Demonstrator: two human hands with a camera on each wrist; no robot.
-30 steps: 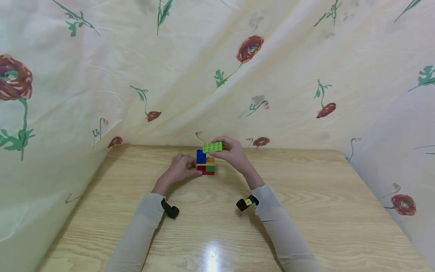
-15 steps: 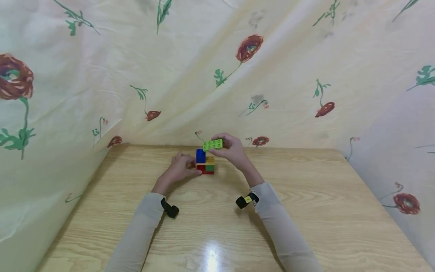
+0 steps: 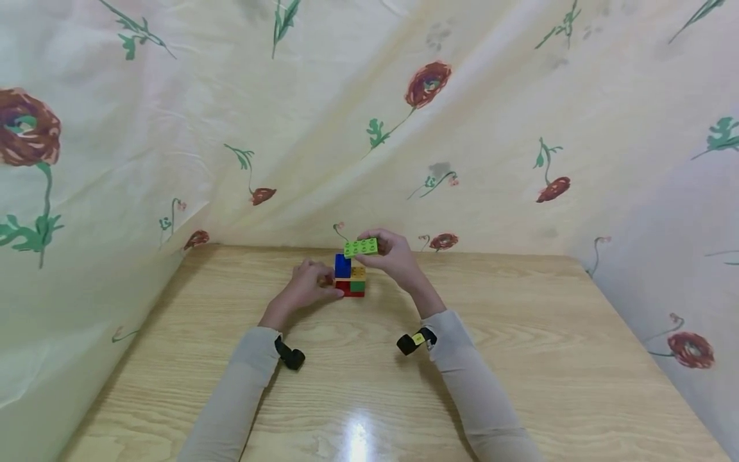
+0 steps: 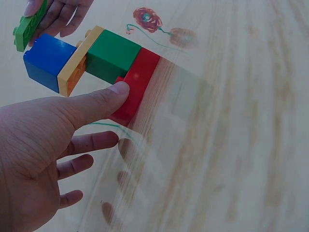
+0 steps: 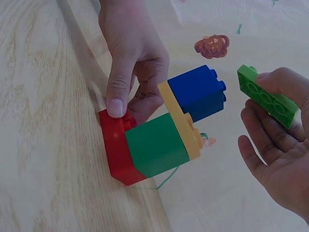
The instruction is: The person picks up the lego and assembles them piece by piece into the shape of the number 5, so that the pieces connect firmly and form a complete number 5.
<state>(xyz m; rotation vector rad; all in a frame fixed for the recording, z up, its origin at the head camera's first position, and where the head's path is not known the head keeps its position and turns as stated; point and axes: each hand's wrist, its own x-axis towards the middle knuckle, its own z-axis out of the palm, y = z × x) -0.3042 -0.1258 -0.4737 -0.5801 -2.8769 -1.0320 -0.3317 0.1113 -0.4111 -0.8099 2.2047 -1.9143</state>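
Observation:
A small stack of toy building bricks stands near the table's back edge. Its base is a red brick (image 5: 116, 154); a green brick (image 5: 157, 147) sits on one end of it. Across the green one lies a thin orange plate brick (image 3: 358, 273), with a blue brick (image 3: 342, 266) on its left end. My left hand (image 3: 306, 287) pinches the red brick's free end, thumb in front, other fingers behind. Just above the blue brick and apart from it, my right hand (image 3: 398, 260) holds a thin light green brick (image 3: 360, 248), studs up, between thumb and fingers.
The wooden table (image 3: 358, 378) reaches toward me under both forearms. Behind it hangs a flowered cloth (image 3: 323, 128), which also closes off the left and right sides. Black camera straps (image 3: 291, 357) circle both wrists.
My right wrist has swung slightly to the left while the light green brick stays above the blue one. The left hand and the stack keep their place.

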